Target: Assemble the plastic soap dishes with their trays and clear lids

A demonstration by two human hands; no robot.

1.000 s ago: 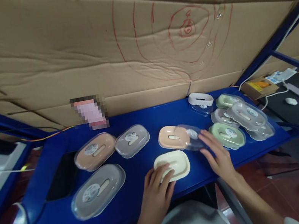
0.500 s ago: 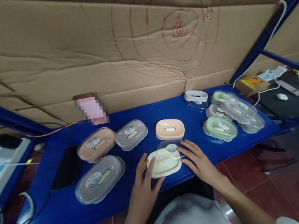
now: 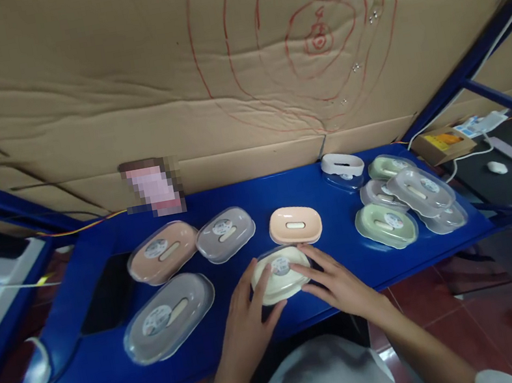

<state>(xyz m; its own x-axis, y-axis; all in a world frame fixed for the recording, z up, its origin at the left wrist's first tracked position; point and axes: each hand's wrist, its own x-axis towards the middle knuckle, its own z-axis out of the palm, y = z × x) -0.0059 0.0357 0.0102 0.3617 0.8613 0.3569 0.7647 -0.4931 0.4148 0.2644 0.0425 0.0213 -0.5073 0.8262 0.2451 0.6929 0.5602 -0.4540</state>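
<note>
A cream soap dish (image 3: 278, 293) sits near the table's front edge with a clear lid (image 3: 280, 266) over it, a round label on top. My left hand (image 3: 251, 304) grips the dish and lid from the left, thumb at the front rim. From the right, my right hand (image 3: 334, 280) holds the clear lid, its index finger on top by the label. Just behind lies a peach soap dish (image 3: 295, 225) with no lid and a slot in its middle. Whether the lid is seated all round is hidden by my fingers.
Lidded dishes stand at left: a peach one (image 3: 164, 252), a grey one (image 3: 225, 234) and a larger grey one (image 3: 169, 319). Several green and grey lidded dishes (image 3: 385, 225) crowd the right. A white dish (image 3: 342, 165) is behind them. A black phone-like slab (image 3: 105, 294) lies far left.
My right hand has brought the clear lid from beside the peach dish onto the cream dish. My left hand has shifted to the cream dish's left side.
</note>
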